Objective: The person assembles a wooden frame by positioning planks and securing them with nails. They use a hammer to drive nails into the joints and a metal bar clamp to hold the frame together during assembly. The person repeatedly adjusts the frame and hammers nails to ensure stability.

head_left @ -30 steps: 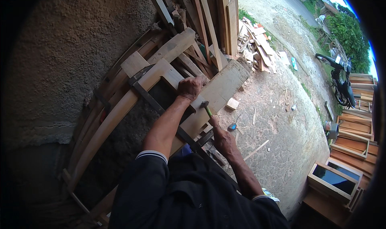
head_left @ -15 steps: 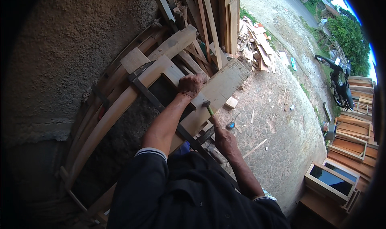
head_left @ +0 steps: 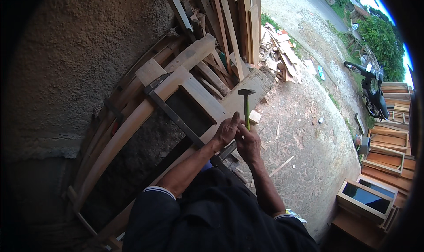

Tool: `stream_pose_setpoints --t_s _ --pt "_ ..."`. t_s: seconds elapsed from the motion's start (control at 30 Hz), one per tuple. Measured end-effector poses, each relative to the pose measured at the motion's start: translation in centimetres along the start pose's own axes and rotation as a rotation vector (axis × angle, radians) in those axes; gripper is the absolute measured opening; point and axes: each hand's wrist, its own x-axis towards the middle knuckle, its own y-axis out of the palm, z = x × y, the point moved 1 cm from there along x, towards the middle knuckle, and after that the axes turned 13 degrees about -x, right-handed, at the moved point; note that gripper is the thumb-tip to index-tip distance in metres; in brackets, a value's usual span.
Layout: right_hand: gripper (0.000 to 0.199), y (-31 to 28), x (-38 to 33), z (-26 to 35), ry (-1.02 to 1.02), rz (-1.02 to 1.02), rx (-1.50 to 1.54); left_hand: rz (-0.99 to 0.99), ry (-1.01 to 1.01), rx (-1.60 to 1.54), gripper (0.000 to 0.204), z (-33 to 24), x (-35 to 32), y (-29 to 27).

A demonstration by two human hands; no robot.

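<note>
My right hand (head_left: 249,145) is closed round the green handle of a hammer (head_left: 246,108), which stands upright with its dark metal head at the top. Beside it, my left hand (head_left: 227,131) has its thumb stretched up and apart; its other fingers meet my right hand and are partly hidden there. Both hands are over the lower right part of a pale wooden frame (head_left: 204,101) with a rectangular opening. A dark metal bar clamp (head_left: 173,116) crosses that frame. Past the hammer head lies a thick rough plank (head_left: 255,85).
Long boards (head_left: 248,35) lean at the back, next to a heap of wood offcuts (head_left: 282,53). A small wood block (head_left: 255,116) sits right of the hands. Rough wall (head_left: 88,53) rises on the left. Wooden frames (head_left: 384,139) and a motorcycle (head_left: 373,90) stand far right.
My left hand has left the wooden frame and moved down and right to meet my right hand. The hammer has lifted off the wood, its head now higher and upright.
</note>
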Motion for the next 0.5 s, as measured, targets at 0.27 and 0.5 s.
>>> stream_pose_setpoints --t_s 0.27,0.5 --pt "0.013 1.6 -1.1 0.3 0.04 0.178 -0.062 -0.117 0.042 0.165 0.08 2.3 -2.8 -0.5" --pt "0.014 2.9 0.0 0.7 0.044 0.158 0.148 -0.136 -0.104 -0.353 0.071 2.4 -3.0 -2.3"
